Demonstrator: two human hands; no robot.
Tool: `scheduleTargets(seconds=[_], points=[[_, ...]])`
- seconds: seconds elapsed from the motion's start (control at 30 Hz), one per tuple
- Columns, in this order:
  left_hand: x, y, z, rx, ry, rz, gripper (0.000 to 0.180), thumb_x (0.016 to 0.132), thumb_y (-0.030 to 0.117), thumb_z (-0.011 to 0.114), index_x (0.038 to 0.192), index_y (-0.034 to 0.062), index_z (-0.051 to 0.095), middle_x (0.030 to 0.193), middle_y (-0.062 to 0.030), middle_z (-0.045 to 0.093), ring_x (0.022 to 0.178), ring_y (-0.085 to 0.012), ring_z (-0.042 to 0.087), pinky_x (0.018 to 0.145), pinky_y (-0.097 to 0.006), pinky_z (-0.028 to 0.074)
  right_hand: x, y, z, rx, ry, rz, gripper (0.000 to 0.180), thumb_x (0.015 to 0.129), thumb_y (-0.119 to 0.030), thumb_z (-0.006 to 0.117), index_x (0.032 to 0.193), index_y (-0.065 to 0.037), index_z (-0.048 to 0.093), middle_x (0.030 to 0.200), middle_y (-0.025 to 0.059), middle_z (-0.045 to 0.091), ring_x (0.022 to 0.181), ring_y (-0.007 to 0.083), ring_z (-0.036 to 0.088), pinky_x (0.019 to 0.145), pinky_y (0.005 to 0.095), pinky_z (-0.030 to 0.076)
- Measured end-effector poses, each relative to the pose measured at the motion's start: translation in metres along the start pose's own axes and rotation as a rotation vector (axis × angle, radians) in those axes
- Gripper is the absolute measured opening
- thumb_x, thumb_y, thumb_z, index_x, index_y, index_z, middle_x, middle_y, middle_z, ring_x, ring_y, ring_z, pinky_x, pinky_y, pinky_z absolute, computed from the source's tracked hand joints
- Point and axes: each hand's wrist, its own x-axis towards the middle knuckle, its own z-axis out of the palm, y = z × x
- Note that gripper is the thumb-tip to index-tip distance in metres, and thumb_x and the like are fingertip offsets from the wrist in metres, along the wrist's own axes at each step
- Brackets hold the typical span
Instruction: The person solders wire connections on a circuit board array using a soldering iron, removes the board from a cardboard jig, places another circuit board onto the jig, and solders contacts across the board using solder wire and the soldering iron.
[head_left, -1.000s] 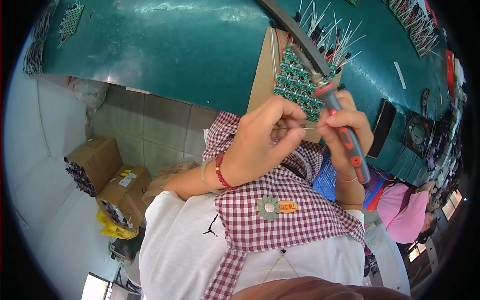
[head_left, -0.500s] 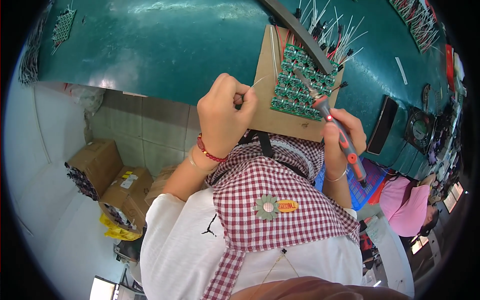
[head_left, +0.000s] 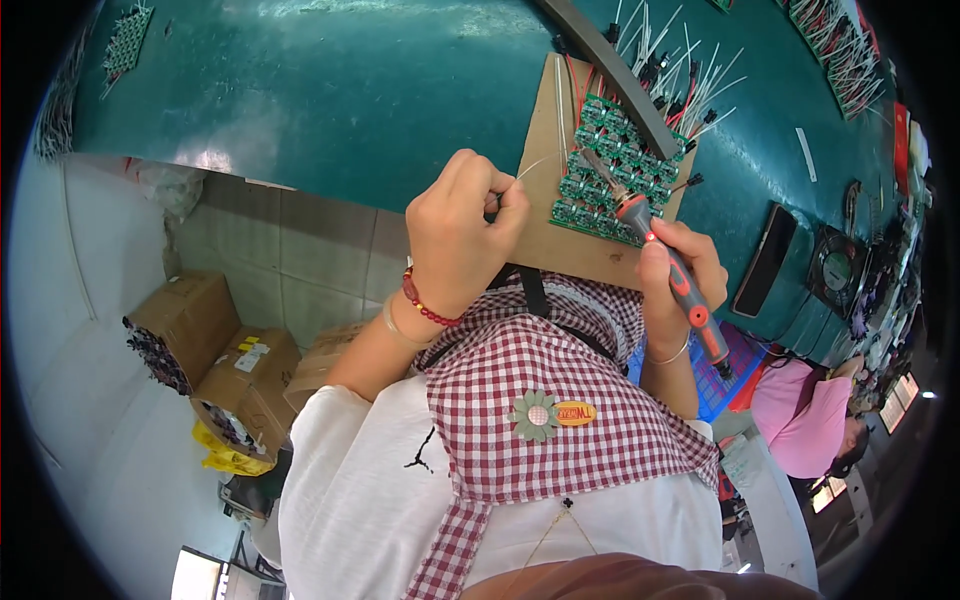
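My left hand (head_left: 460, 235) is closed in a pinch on a thin solder wire (head_left: 541, 161), whose free end curves toward the boards. My right hand (head_left: 690, 268) grips a grey-and-red soldering iron (head_left: 668, 258) with a small light on its handle. The iron's tip lies over the left part of a panel of green circuit boards (head_left: 598, 188), close to the wire's end; whether it touches a board I cannot tell. Red and white wires (head_left: 690, 85) with black connectors stick out from the panel's far side. Beneath lies a brown backing board (head_left: 590, 258).
A dark grey bar (head_left: 625, 80) lies across the panel's far part. On the green table (head_left: 350, 110) are a phone (head_left: 765, 260), a small fan (head_left: 838, 262) and more wired boards (head_left: 835, 55). A blue basket (head_left: 730, 375) and a person in pink (head_left: 800, 415) are at right; cartons (head_left: 185, 320) stand at left.
The iron's tip has shifted a little left over the panel, nearer the solder wire. My left hand and the panel appear slightly further right in the view.
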Motion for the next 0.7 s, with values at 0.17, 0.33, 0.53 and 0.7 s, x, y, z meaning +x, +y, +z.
scheduleTargets(seconds=[0.17,0.33,0.53,0.7], points=[[0.0000,0.0027,-0.0019,0.015,-0.004,-0.007,0.016,0.074,-0.007,0.066,0.070,0.0000,0.052,0.066,-0.0033,0.052,0.051,-0.0069,0.044,0.045,-0.023,0.037,-0.0025,0.0010,0.0030,0.004,0.023,-0.013,0.019,0.075,0.001,0.070,0.094,0.002,0.067,0.070,0.0092,0.063,0.058,0.0144,0.059,0.053,0.0248,0.044],[-0.0007,0.0000,-0.0005,-0.011,0.004,0.003,0.016,0.074,-0.007,0.065,0.070,-0.0002,0.052,0.065,-0.0034,0.051,0.051,-0.0070,0.044,0.045,-0.023,0.036,-0.0012,0.0054,0.0003,0.062,0.079,-0.064,0.020,0.076,0.001,0.070,0.095,0.002,0.067,0.070,0.0092,0.064,0.059,0.0145,0.059,0.054,0.0256,0.044],[0.0011,0.0018,0.0015,0.015,-0.014,0.002,0.016,0.074,-0.007,0.065,0.070,-0.0002,0.051,0.065,-0.0042,0.051,0.051,-0.0080,0.045,0.045,-0.024,0.037,-0.0018,0.0044,0.0025,0.010,0.027,-0.016,0.020,0.075,0.002,0.069,0.095,0.002,0.066,0.072,0.0099,0.065,0.058,0.0149,0.059,0.054,0.0258,0.045],[0.0016,0.0015,0.0035,0.050,-0.017,0.014,0.017,0.073,-0.004,0.067,0.070,0.0026,0.052,0.065,-0.0046,0.051,0.050,-0.0125,0.049,0.045,-0.027,0.039,-0.0020,0.0055,0.0041,0.025,0.054,-0.079,0.019,0.076,0.002,0.068,0.094,0.004,0.066,0.071,0.0105,0.064,0.058,0.0161,0.058,0.054,0.0270,0.045]])
